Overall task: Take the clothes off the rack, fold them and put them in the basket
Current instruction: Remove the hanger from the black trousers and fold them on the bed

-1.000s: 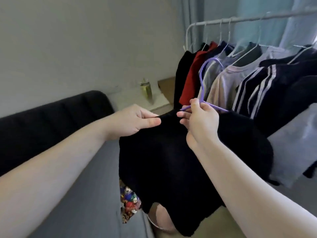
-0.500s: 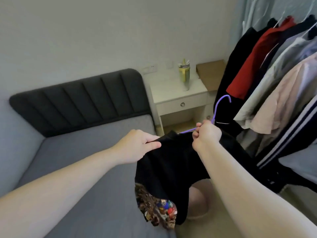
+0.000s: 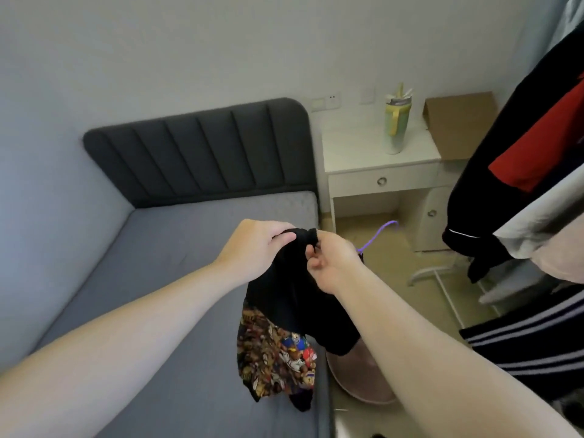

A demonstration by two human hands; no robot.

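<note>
**A:** Head view. What are the hands doing?

**B:** I'm watching the left hand (image 3: 257, 248) pinching the top edge of a black shirt (image 3: 295, 289), thumb pressed over the fabric. The right hand (image 3: 331, 263) is gripping the same bunched edge just beside it, fingers curled tight around the cloth. The two hands are almost touching.

**A:** And the hanger?

**B:** A purple hanger (image 3: 377, 237) is sticking out past the right hand, hook pointing up and away. I cannot tell whether it is sitting in the shirt or in the hand.

**A:** Where is the shirt hanging?

**B:** It is dangling over the edge of the grey bed (image 3: 164, 248), its lower end lying on the mattress. A colourful print (image 3: 278, 355) is showing on the lower part.

**A:** The rest of the clothes?

**B:** They are hanging at the right edge: a black garment (image 3: 474, 197), a red one (image 3: 543, 143), a pale one (image 3: 543, 229) and a dark striped one (image 3: 534, 339). The rack foot (image 3: 433, 273) is resting on the floor below them. A pinkish basket (image 3: 363, 377) is sitting on the floor under the shirt, between bed and rack.

**A:** Anything behind?

**B:** A white nightstand (image 3: 379, 181) with a tumbler (image 3: 395, 121) on it, and a cardboard box (image 3: 458, 121) just beside.
</note>
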